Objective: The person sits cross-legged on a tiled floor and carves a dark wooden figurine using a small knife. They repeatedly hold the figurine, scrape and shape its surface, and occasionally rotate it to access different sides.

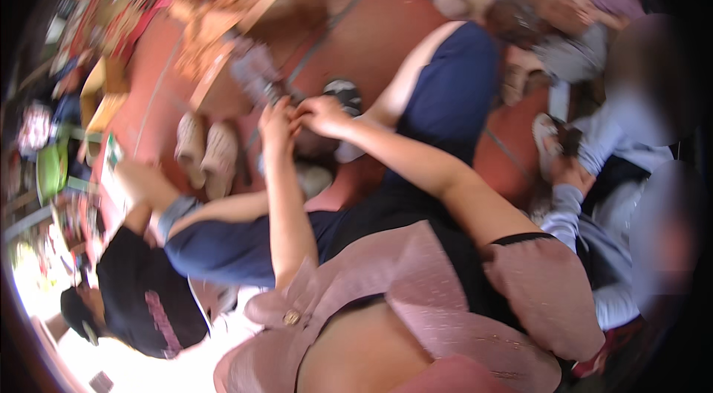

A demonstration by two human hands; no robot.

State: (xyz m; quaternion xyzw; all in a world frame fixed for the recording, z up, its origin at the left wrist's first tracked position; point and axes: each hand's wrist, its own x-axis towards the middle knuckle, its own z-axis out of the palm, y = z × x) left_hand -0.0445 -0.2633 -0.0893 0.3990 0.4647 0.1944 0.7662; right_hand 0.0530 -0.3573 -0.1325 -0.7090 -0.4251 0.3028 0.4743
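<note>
My left hand [275,124] and my right hand [324,115] meet in front of me, between my bent knees. Both sets of fingers are closed and touch at the tips around something small that I cannot make out. Just beyond the left fingertips is a blurred, translucent greyish-purple thing [256,70], perhaps a plastic bag; whether the fingers hold it is unclear. A black-and-white patterned thing [342,93] shows beside my right hand. Under my wrists lies a dark brown shape [318,146], partly hidden by the hands.
A pair of tan clogs [220,159] stands on the red tiled floor [152,99]. Wooden boards [278,1] and orange-brown pieces [204,33] lie ahead. A person in a black shirt [148,289] sits at left, near a green chair [52,170]. Other people sit close at right.
</note>
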